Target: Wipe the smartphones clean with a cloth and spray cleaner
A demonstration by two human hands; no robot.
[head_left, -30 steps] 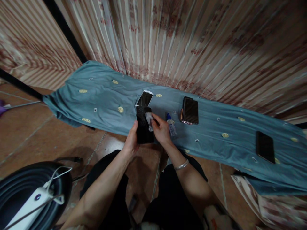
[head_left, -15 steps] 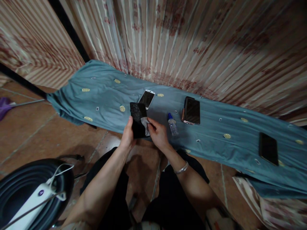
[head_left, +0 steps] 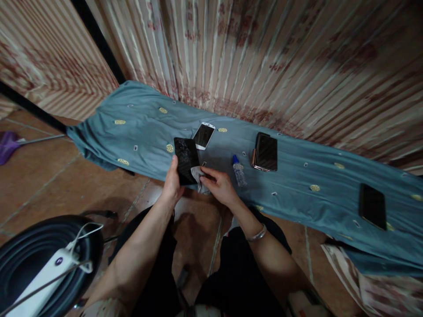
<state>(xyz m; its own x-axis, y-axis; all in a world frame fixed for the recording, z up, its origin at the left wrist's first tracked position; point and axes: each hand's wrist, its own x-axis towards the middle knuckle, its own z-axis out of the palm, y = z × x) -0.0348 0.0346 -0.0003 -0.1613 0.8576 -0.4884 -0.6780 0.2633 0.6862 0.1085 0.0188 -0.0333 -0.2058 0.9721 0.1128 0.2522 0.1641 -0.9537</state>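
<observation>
My left hand grips a black tablet by its left and lower edge, its dark screen tilted up and showing crack-like marks. Between the fingers of my right hand is a grey cloth, which lies against the tablet's lower right corner. Just behind the tablet, a white phone rests on the teal cloth cover. Right of my right hand lies a small clear bottle with a blue cap.
Stacked phones lie right of the bottle, and a single dark phone is farther right. A pleated curtain hangs behind. At lower left are a coiled black hose and a white power strip.
The tablet has shifted slightly left and up with my left hand. My right hand has drawn the grey cloth down to the tablet's lower right corner.
</observation>
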